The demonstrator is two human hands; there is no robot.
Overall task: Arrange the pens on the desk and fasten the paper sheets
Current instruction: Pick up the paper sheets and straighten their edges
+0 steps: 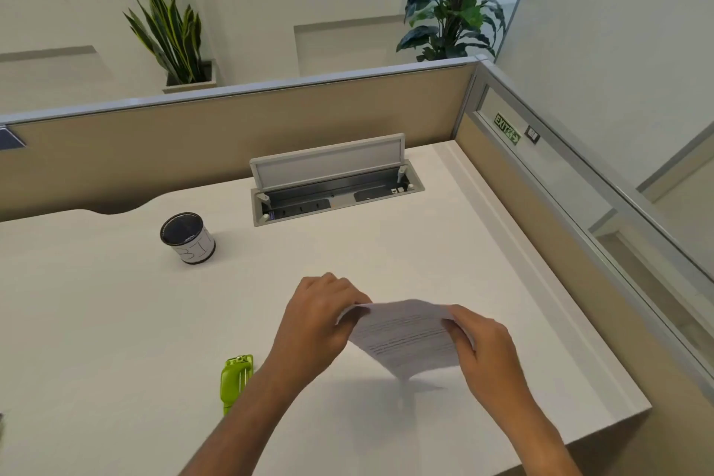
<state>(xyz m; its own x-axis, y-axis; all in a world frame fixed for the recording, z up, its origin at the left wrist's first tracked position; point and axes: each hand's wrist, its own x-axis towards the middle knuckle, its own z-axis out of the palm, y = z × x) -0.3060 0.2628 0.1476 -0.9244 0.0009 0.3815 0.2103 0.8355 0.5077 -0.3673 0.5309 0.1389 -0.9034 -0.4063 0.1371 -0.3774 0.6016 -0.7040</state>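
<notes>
A: Paper sheets (405, 336) — where were they?

B: Held up off the desk (116, 321), near its front right. Printed text faced the camera, bottom corner pointing down at the surface, its shadow beneath. Whether that corner touched couldn't be told.

A: And the hands?

B: Left hand (324, 317) pinched the stack's upper left edge; right hand (483, 348) pinched the upper right edge. Both were closed on the paper, one per side, apart by the width of the stack. Prob. squaring the sheets so the edges lined up before fastening.

A: Fastener nearby?

B: Green stapler (235, 383) lay flat on the desk, just left of the left forearm, within easy reach. Untouched.

A: Pens?

B: None visible. Dark pen cup (188, 238) w/ a white label stood upright further back on the left, well apart from the hands. Its contents couldn't be made out.

A: Anything else?

B: Open cable tray (332, 189), lid up, at the desk's back edge.

A: Stage?

B: Judged: fastening not yet done.
</notes>
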